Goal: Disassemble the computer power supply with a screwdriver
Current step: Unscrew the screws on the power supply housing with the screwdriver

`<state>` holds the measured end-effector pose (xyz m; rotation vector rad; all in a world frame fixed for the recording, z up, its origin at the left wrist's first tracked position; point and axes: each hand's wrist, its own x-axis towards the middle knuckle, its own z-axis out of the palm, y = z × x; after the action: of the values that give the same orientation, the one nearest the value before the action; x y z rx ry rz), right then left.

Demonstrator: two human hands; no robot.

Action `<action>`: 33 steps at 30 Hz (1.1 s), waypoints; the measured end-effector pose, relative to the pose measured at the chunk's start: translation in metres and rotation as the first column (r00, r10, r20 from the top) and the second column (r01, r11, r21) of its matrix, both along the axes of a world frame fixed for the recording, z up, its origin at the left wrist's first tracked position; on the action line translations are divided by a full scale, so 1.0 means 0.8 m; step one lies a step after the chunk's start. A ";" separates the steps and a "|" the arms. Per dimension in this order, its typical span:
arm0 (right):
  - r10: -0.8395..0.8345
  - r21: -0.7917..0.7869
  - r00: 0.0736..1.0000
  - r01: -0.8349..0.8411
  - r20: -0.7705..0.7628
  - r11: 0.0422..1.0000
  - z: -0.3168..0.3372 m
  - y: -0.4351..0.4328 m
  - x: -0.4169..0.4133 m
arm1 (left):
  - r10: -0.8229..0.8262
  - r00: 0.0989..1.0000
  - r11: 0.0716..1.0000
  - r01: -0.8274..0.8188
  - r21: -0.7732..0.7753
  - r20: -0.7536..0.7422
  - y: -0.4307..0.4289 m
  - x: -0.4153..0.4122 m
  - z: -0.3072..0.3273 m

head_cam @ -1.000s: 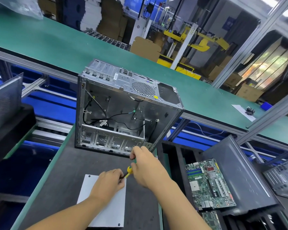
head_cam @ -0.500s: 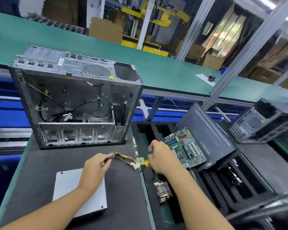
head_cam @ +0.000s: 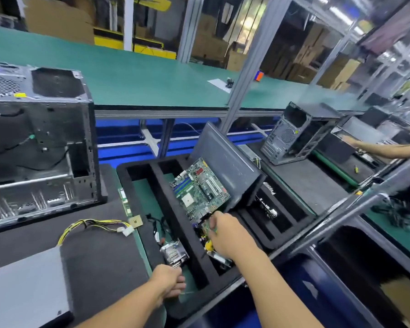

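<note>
The grey power supply (head_cam: 26, 287) lies at the lower left on the dark mat. Its yellow cable bundle (head_cam: 92, 224) runs right and ends in a white connector (head_cam: 127, 231) lying loose. My right hand (head_cam: 230, 235) grips the yellow-handled screwdriver (head_cam: 208, 245) over the middle compartment of the black foam tray (head_cam: 166, 192), just below the motherboard (head_cam: 199, 188). My left hand (head_cam: 169, 280) hovers over the tray's left compartment beside a metal heatsink (head_cam: 174, 253), its fingers loosely curled with nothing visible in them. The open computer case (head_cam: 40, 143) stands at the left.
A dark side panel (head_cam: 227, 166) leans in the tray behind the motherboard. A small chip (head_cam: 136, 221) lies at the mat's edge. A second open case (head_cam: 294, 136) stands at the right, with another person's arm (head_cam: 384, 149) beyond it. Slanted metal frame bars (head_cam: 341, 209) cross the right side.
My left hand let go of the yellow cable and moved right to the tray. My right hand carried the screwdriver further into the tray. The view swung right.
</note>
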<state>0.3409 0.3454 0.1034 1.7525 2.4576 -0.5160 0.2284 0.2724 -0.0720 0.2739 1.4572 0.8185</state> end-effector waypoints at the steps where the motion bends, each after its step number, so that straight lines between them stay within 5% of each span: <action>1: -0.002 -0.011 1.000 0.002 0.002 1.000 0.000 0.001 0.005 | -0.029 0.999 1.000 0.029 -0.009 0.036 0.006 0.005 0.002; 3: -0.008 -0.021 1.000 0.008 0.002 1.000 -0.001 0.005 0.008 | -0.095 0.995 0.995 0.095 0.033 -0.013 0.020 0.003 0.001; 5: -0.006 -0.015 1.000 0.005 -0.014 1.000 -0.002 0.008 0.003 | -0.112 0.936 0.973 0.171 0.154 -0.332 0.027 -0.011 -0.001; 7: 0.006 -0.005 0.999 -0.006 -0.054 1.000 -0.002 0.008 -0.010 | -0.091 0.760 0.896 0.344 0.280 -0.643 0.021 -0.034 0.007; 10: 0.063 0.010 0.990 -0.063 -0.128 0.998 0.001 0.004 -0.043 | -0.130 0.415 0.699 0.682 0.214 -0.900 0.008 -0.083 0.022; 15: 0.227 0.008 0.947 -0.232 -0.228 0.973 0.010 -0.018 -0.116 | 0.034 0.112 0.535 0.837 0.112 -0.993 -0.030 -0.187 0.044; 21: 0.375 -0.041 0.886 -0.400 -0.274 0.915 0.010 -0.055 -0.210 | -0.348 -0.222 0.393 0.848 -0.357 -0.911 -0.127 -0.277 0.024; 26: 0.454 -0.074 0.847 -0.490 -0.274 0.869 -0.001 -0.080 -0.257 | -0.210 -0.204 0.573 0.766 -0.289 -0.956 -0.162 -0.289 0.003; 30: 0.456 -0.034 0.829 -0.492 -0.324 0.870 -0.003 -0.091 -0.271 | -0.191 0.006 0.907 0.384 -0.174 -0.982 -0.135 -0.285 0.014; 33: 0.451 0.030 0.814 -0.474 -0.366 0.880 -0.003 -0.098 -0.276 | -0.063 0.121 0.928 0.372 -0.014 -0.991 -0.125 -0.298 0.005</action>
<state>0.1200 0.2673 0.1011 1.0298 2.9377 -0.9132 -0.0097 0.1725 -0.0677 1.4610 2.4760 0.4953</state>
